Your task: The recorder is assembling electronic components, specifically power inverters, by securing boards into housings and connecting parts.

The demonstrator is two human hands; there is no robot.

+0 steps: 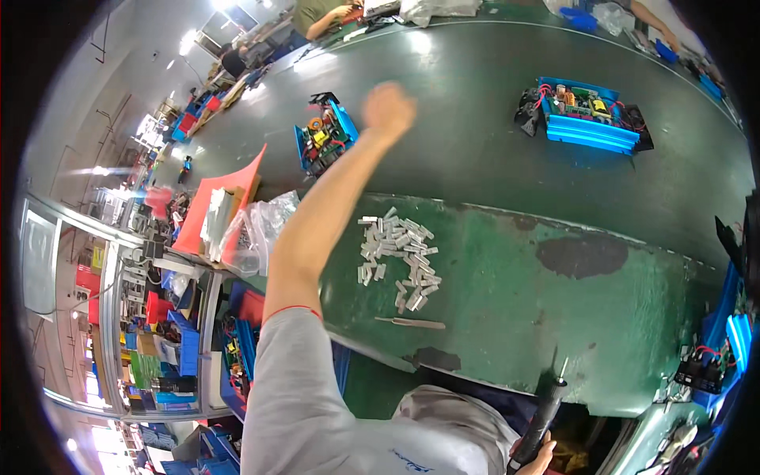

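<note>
My left hand (389, 109) reaches far out over the dark work surface, its fingers smeared by motion, so I cannot tell whether they hold anything. Just left of it is a blue-cased electronics unit (326, 134) with its circuit parts exposed. At the lower right my right hand (541, 459) is closed around a black electric screwdriver (542, 416), whose bit points up and away over the bench edge. A pile of small silvery metal pieces (404, 249) lies on the green bench (507, 317). Nearer to me rests a pair of tweezers (412, 322).
Another open blue-cased unit (592, 131) sits at the far right. Left of my arm are a red sheet (207, 210) and a clear plastic bag (265, 229). More blue units (724, 348) crowd the right edge. Other people's arms (321, 25) show across the surface.
</note>
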